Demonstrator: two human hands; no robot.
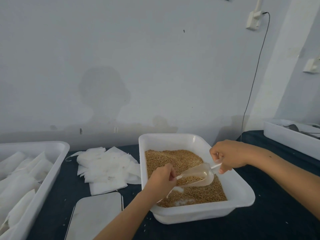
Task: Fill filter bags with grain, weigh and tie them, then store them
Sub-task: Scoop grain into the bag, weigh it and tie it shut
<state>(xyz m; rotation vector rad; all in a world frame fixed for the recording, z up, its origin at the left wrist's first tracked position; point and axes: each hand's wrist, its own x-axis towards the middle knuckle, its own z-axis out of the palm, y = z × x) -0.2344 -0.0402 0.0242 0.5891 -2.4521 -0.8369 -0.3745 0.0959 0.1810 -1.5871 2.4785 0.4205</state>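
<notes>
The grain [174, 159] is golden brown and fills most of a white plastic tub [242, 196] that sits on the dark worktop [270, 222], with patches of the tub's white floor showing through near the front. A clear plastic scoop [199, 177] lies tilted over the grain, partly loaded with kernels, its mouth pointing left and its handle to the right. The right hand [226, 156] grips that handle, fingers curled round it. The left hand [161, 181] is at the scoop's mouth with its fingers bent and pinched on something pale; it may be the rim of a filter bag, but the hand covers most of it and I cannot tell for sure. Left of the tub a loose pile of empty white filter bags [105, 168] lies flat on the worktop, one with a thin string showing at its edge. Nearer the front lies a flat pale plate with rounded corners [97, 215], cut off by the bottom edge. At far left a second white tub [52, 170] holding white bags is cut off by the frame, and another white tray [290, 137] at far right is only partly in view, its contents hard to make out.
</notes>
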